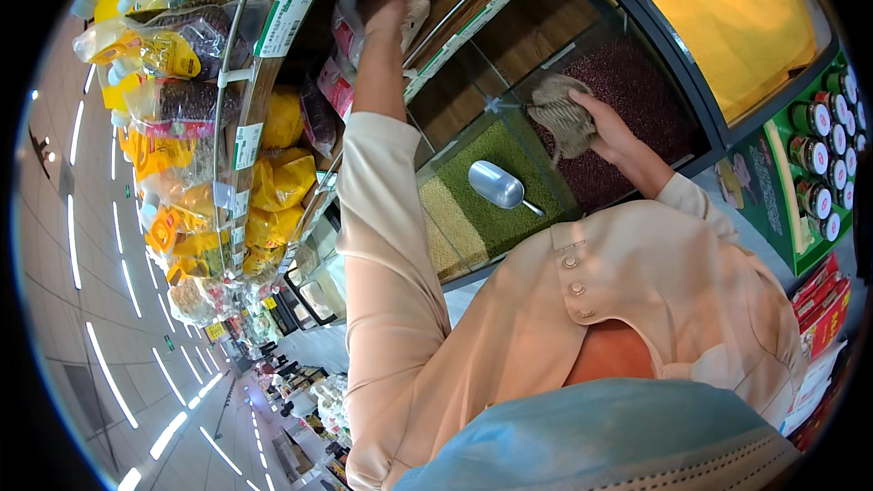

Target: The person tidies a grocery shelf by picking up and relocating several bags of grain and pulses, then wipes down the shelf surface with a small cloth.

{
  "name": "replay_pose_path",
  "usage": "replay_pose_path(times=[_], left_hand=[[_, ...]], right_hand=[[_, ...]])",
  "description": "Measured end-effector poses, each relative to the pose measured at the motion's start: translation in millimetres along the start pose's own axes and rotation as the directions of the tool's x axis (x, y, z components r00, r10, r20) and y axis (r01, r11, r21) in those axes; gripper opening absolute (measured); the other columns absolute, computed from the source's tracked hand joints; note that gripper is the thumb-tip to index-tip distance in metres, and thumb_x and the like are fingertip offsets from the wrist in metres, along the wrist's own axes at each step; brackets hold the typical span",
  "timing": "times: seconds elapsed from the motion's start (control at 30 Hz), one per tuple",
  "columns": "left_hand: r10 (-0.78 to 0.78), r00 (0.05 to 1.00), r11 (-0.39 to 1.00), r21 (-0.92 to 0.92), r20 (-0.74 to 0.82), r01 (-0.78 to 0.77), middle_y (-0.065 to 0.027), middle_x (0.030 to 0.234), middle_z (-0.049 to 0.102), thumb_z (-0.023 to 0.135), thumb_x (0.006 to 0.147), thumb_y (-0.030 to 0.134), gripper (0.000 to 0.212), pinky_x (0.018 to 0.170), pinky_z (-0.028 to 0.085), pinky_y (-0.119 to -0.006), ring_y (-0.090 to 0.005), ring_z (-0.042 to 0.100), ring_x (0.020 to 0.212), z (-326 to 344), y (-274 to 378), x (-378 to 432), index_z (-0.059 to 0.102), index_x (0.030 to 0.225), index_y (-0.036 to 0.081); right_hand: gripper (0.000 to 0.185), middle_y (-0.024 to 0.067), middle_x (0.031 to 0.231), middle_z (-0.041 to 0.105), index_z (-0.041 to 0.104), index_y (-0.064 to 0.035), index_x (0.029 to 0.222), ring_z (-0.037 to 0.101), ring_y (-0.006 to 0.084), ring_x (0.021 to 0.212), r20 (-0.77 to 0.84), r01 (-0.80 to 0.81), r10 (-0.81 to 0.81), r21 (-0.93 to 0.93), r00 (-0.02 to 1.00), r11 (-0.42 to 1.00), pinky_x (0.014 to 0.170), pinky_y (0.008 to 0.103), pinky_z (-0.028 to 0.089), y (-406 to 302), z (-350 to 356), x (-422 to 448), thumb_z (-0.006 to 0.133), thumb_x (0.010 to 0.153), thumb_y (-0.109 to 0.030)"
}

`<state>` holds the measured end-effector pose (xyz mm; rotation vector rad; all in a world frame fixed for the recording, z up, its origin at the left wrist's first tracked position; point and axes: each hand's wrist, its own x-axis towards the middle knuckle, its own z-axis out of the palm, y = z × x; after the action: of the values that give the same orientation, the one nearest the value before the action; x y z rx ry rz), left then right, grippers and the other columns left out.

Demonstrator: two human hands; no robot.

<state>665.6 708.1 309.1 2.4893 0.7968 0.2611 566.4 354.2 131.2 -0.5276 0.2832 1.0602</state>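
Note:
My left hand [385,10] reaches into a shaded shelf among clear plastic bags of dry goods. Beside it are a bag of pale grain [414,7] and a bag with a pink label [348,31]. Shadow hides its fingertips, so I cannot tell whether it grips a bag. A crumpled grey-brown ribbed cloth [565,116] is held in my right hand [609,126]. The cloth is over a clear-sided bin of dark red beans [634,95], by its left divider. Next to that lies a bin of green beans [470,164], with a metal scoop [496,184] on top.
Price tags line the shelf edge [470,27]. A metal rail [222,109] fronts yellow-labelled bags [170,54] at left. Yellow grain [450,228] fills another bin. A yellow cloth [730,20] covers something at upper right. Lidded jars [815,157] stand on a green display at right.

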Motion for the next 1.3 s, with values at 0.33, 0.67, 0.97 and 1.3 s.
replay_pose_path(times=[0.33,0.67,0.97,1.3], left_hand=[[-0.058,0.98,0.407,-0.892,0.191,0.198,-0.0163,0.131,0.059,0.06,0.084,-0.004,0.063,0.1,0.051,-0.042,-0.0284,0.059,0.12,-46.2,-12.1,-84.9,0.047,0.146,0.003],[0.18,0.933,-0.567,-0.742,0.312,0.358,-0.0205,0.133,0.06,0.048,0.098,0.038,0.053,0.108,0.045,-0.052,-0.0355,0.058,0.122,-36.1,-46.0,-236.9,0.053,0.134,-0.001],[0.11,0.922,-0.715,-0.614,0.372,0.333,-0.018,0.133,0.061,0.06,0.092,0.034,0.053,0.106,0.047,-0.049,-0.0321,0.059,0.122,4.8,-93.9,-330.4,0.054,0.134,0.002],[-0.087,0.933,-0.644,-0.734,0.35,0.215,-0.0152,0.127,0.065,0.053,0.087,0.019,0.05,0.106,0.046,-0.048,-0.0308,0.061,0.119,-8.8,-83.8,-341.9,0.056,0.135,0.002]], right_hand=[[0.034,0.011,0.124,0.067,0.058,-0.0019,0.128,0.065,0.0212,0.111,0.12,0.152,-0.15,-0.005,0.981,0.988,0.097,0.0364,0.053,-16.9,58.6,11.9,0.062,0.099,-0.019],[0.045,0.0074,0.132,0.06,0.052,-0.0045,0.137,0.061,0.0194,0.117,0.357,0.644,-0.541,-0.329,0.762,0.69,0.096,0.0358,0.051,28.3,163.6,-22.1,0.062,0.097,-0.024],[0.047,0.003,0.149,0.051,0.061,-0.0263,0.136,0.04,0.0211,0.142,0.861,0.606,-0.257,-0.495,0.439,-0.622,0.115,0.0584,0.019,69.2,187.3,0.1,0.06,0.09,-0.034],[0.048,0.0036,0.149,0.051,0.061,-0.0242,0.136,0.041,0.0226,0.142,0.876,0.736,-0.104,-0.456,0.472,-0.5,0.117,0.0576,0.018,93.7,189.9,-34.8,0.066,0.089,-0.033]])
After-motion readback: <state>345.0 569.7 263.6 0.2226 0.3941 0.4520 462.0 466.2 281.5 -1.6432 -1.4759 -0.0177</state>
